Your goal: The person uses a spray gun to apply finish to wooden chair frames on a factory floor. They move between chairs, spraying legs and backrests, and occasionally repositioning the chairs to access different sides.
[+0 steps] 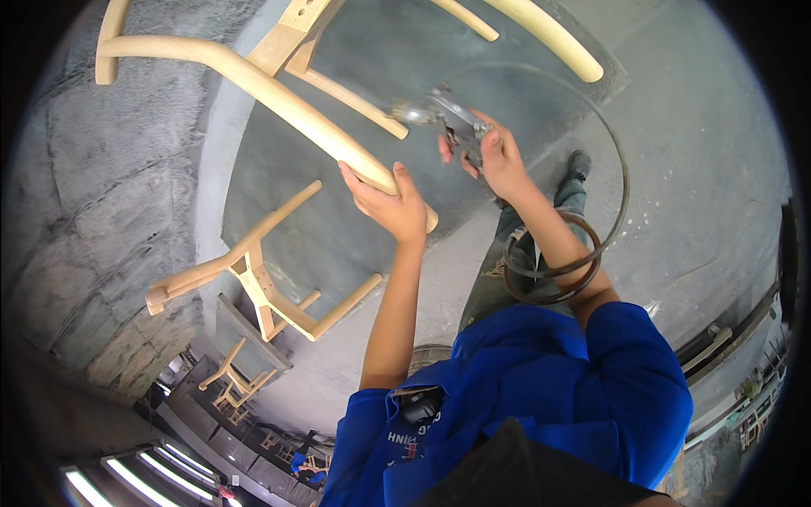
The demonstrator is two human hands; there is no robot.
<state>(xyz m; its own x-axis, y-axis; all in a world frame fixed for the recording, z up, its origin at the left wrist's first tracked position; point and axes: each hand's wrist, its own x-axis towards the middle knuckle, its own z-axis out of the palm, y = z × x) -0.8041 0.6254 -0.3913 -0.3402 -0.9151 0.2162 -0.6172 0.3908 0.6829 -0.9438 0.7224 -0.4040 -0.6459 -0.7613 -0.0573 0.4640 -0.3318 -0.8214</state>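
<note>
- At far left, a rough grey wall [127,169] is curving along the picture's edge.
- Toward the upper left, a pale wooden chair frame [279,97] is reaching over a dark grey-green surface [308,245], with one long, bent piece slanting down to the person.
- Below it, a second wooden chair frame [256,283] is sitting on the same surface, legs pointing up and to the right, just apart from the person's hands.
- Near the centre, the left hand [389,207] is gripping the long piece close to its lower end, partly closed, with the thumb lying on one side, the fingers on the other, and the wooden tip poking out beyond.
- Just right of that, a silver gun-shaped tool [460,122] is pointing left toward the wood, not touching it; its front end is blurring.
- Behind the tool, the right hand [500,160] is closing around its handle, fingers curling well in.
- Farther right, a dark hose [626,169] is arcing outward and looping beside the right forearm.
</note>
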